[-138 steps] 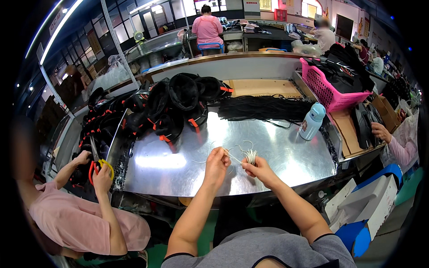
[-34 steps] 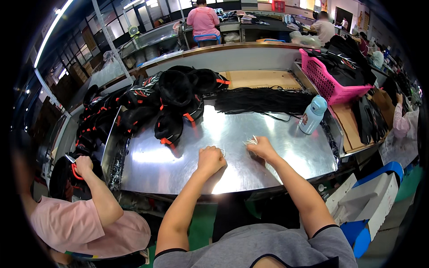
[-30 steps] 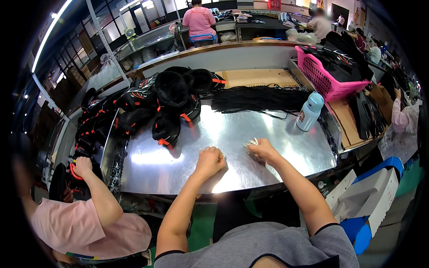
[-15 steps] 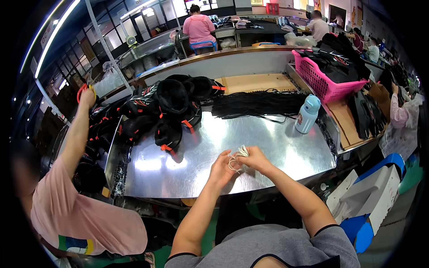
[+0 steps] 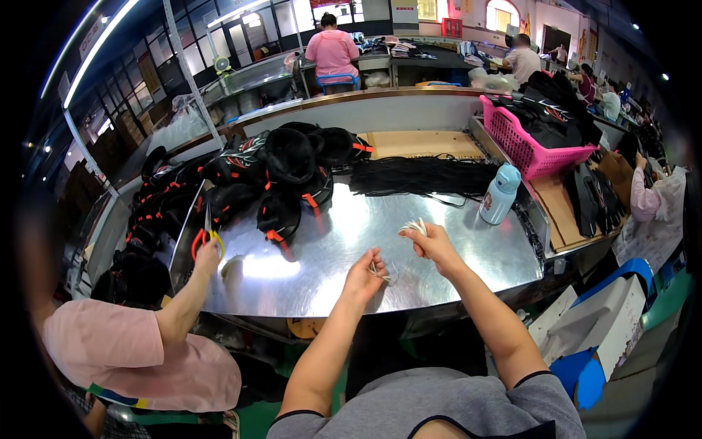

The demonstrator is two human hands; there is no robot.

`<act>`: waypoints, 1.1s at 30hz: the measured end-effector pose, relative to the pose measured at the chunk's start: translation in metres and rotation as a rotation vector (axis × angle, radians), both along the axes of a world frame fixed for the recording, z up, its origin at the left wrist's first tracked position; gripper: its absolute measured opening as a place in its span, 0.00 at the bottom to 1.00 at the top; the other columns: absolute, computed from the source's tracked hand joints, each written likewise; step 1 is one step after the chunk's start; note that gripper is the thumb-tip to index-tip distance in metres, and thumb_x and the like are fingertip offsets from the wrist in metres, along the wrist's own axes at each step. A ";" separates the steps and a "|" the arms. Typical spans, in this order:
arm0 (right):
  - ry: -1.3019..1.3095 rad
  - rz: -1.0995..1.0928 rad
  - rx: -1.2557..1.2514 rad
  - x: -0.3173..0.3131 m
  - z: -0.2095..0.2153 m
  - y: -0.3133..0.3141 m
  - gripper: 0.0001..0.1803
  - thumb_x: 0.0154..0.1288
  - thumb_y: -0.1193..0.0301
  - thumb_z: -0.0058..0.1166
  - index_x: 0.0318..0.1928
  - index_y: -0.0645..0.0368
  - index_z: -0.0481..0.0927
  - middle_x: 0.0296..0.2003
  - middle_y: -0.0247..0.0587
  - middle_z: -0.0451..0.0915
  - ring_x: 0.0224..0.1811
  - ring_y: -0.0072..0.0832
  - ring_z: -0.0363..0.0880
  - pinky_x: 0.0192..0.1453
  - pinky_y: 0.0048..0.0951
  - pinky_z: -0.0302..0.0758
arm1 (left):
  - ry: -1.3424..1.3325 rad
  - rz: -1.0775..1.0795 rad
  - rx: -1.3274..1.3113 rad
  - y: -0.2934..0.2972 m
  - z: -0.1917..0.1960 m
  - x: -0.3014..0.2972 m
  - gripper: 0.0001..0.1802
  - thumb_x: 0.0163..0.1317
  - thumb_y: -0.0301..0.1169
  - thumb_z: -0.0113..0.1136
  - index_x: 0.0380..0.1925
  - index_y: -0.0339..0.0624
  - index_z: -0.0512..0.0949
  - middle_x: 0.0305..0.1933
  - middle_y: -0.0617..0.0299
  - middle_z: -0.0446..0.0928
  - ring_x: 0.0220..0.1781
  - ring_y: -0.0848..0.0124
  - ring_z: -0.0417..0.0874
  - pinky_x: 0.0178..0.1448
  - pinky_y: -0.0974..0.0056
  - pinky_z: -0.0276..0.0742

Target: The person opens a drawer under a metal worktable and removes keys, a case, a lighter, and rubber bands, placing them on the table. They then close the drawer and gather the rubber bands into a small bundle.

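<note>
My right hand [image 5: 437,247] is closed around a small bundle of white cord [image 5: 416,226], whose looped ends stick out above the fingers. Lower and to its left, my left hand [image 5: 362,278] is curled shut on a few pale cord strands [image 5: 378,272]. The two hands are apart, both above the near part of a shiny metal tabletop [image 5: 322,289]. A thin thread seems to hang near the left fingers, too fine to follow.
Black padded pieces with orange tabs [image 5: 292,157] pile up at the left. Behind lie black straps [image 5: 420,175] and a light blue bottle [image 5: 500,194]. At the right stands a pink basket [image 5: 537,150]. A co-worker's hand [image 5: 208,257] holds scissors [image 5: 207,235] over the table's left side.
My hands have separated: the right moved right and up with the cord bundle, the left closed on some strands. The co-worker's scissors came down from the far left to the table.
</note>
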State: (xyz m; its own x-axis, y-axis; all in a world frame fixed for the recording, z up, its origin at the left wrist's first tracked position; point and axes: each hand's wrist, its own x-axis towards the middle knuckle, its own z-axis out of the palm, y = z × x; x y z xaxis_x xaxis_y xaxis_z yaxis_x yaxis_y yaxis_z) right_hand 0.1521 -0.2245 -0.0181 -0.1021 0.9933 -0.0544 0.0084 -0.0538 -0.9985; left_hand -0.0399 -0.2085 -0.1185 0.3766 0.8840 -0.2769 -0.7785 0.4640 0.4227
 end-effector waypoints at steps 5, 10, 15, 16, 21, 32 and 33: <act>0.028 -0.047 0.010 0.010 0.013 -0.022 0.11 0.67 0.63 0.55 0.38 0.57 0.83 0.15 0.23 0.68 0.17 0.11 0.62 0.22 0.17 0.56 | 0.015 0.066 0.043 -0.005 0.019 -0.031 0.12 0.68 0.36 0.54 0.41 0.38 0.70 0.24 0.68 0.64 0.26 0.75 0.63 0.29 0.71 0.60; 0.180 -0.082 0.025 0.027 -0.003 -0.048 0.12 0.69 0.64 0.52 0.39 0.59 0.81 0.15 0.23 0.68 0.16 0.10 0.61 0.21 0.16 0.55 | -0.163 0.111 0.077 -0.031 0.057 -0.063 0.09 0.70 0.36 0.51 0.39 0.42 0.70 0.21 0.70 0.60 0.23 0.76 0.61 0.27 0.71 0.57; 0.402 -0.186 -0.067 0.042 -0.029 -0.076 0.12 0.70 0.64 0.51 0.41 0.61 0.79 0.15 0.25 0.68 0.15 0.12 0.59 0.19 0.17 0.54 | -0.246 0.068 0.097 -0.067 0.089 -0.056 0.11 0.71 0.39 0.49 0.35 0.43 0.70 0.20 0.70 0.59 0.22 0.76 0.61 0.26 0.70 0.56; 0.458 -0.196 -0.088 0.046 -0.040 -0.079 0.12 0.70 0.64 0.51 0.42 0.61 0.79 0.15 0.25 0.68 0.14 0.13 0.58 0.19 0.17 0.54 | -0.260 0.058 0.093 -0.074 0.091 -0.052 0.12 0.72 0.39 0.48 0.34 0.43 0.70 0.20 0.70 0.59 0.22 0.76 0.60 0.26 0.70 0.56; 0.606 -0.217 -0.118 0.065 -0.063 -0.103 0.14 0.72 0.63 0.48 0.43 0.62 0.77 0.15 0.27 0.66 0.14 0.15 0.57 0.19 0.20 0.53 | -0.288 -0.002 0.075 -0.093 0.084 -0.030 0.12 0.72 0.39 0.47 0.34 0.43 0.70 0.20 0.69 0.59 0.21 0.75 0.60 0.26 0.70 0.56; 0.866 -0.372 -0.121 0.100 -0.103 -0.099 0.16 0.73 0.60 0.46 0.45 0.62 0.73 0.16 0.27 0.66 0.14 0.16 0.56 0.20 0.22 0.54 | 0.018 0.196 0.064 -0.077 0.028 -0.028 0.12 0.70 0.40 0.51 0.34 0.44 0.70 0.20 0.70 0.60 0.21 0.75 0.60 0.25 0.70 0.56; 0.896 -0.376 -0.120 0.097 -0.103 -0.094 0.16 0.73 0.60 0.47 0.45 0.62 0.73 0.16 0.27 0.66 0.14 0.16 0.56 0.20 0.21 0.54 | 0.074 0.224 0.107 -0.071 0.018 -0.032 0.12 0.70 0.40 0.51 0.34 0.43 0.70 0.20 0.70 0.60 0.21 0.76 0.60 0.25 0.70 0.57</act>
State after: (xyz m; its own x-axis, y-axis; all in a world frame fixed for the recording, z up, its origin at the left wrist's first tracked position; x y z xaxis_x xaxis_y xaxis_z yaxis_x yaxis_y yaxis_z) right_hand 0.2488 -0.3183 -0.1206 0.1674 0.9624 -0.2139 -0.7892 0.0008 -0.6141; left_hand -0.0721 -0.2796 -0.1002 0.1500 0.9689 -0.1970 -0.8218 0.2330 0.5200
